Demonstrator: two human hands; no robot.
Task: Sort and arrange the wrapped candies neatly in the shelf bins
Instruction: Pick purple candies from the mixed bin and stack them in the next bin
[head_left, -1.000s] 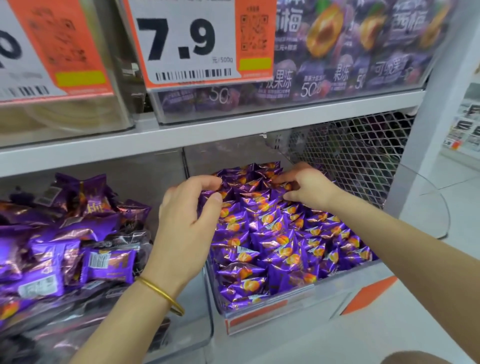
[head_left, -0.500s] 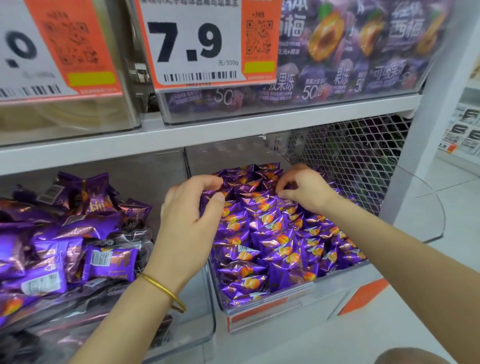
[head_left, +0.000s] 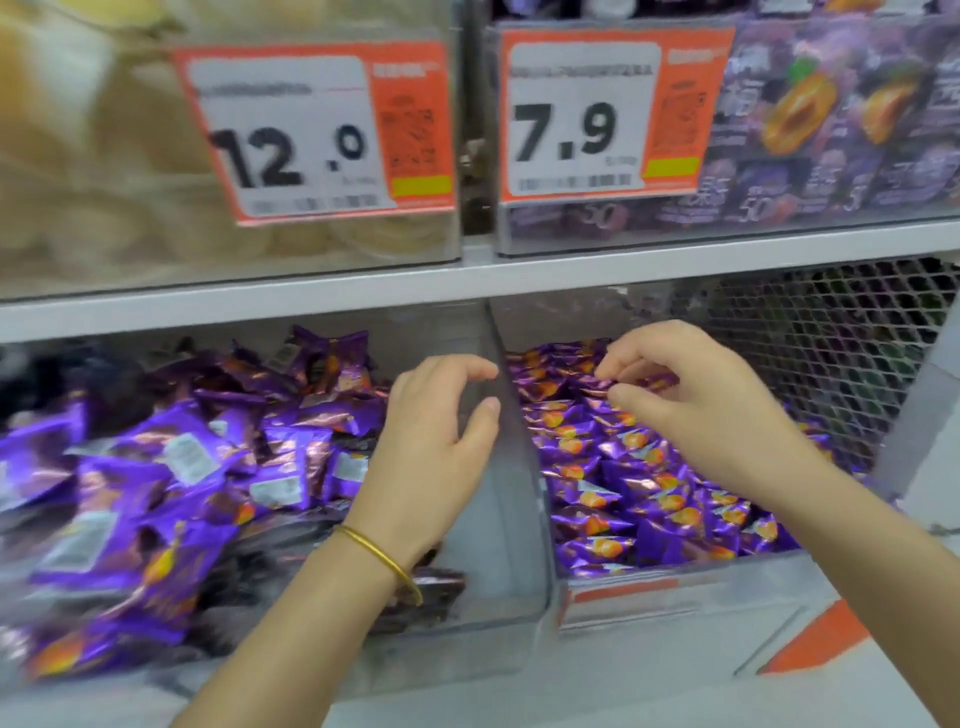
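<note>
- Left hand (head_left: 436, 447): raised over the right end of the left bin (head_left: 493, 587), close to the clear wall (head_left: 519, 467) dividing the two bins. Fingers loosely curled, thumb apart from them, nothing held. Gold bangle (head_left: 384, 564) on the wrist
- Right hand (head_left: 696, 410): over the rear half of the right bin (head_left: 649, 590), fingers curled down onto the stock with the thumb beneath. Whether a wrapper is actually gripped cannot be told; the frame is blurred there
- Small wrapped candies (head_left: 623, 499): purple with an orange mark, lying in overlapping rows that fill the right bin from front wall to back
- Larger purple packets (head_left: 182, 457): heaped loosely in the left bin, several turned label side up, none in rows
- Shelf (head_left: 311, 306) above both bins carries two further clear bins: one with a price tag reading 12.0 (head_left: 311, 130), the other a tag reading 7.9 (head_left: 597, 114)
- Wire mesh panel (head_left: 831, 353) stands just beside the right bin, on its right
</note>
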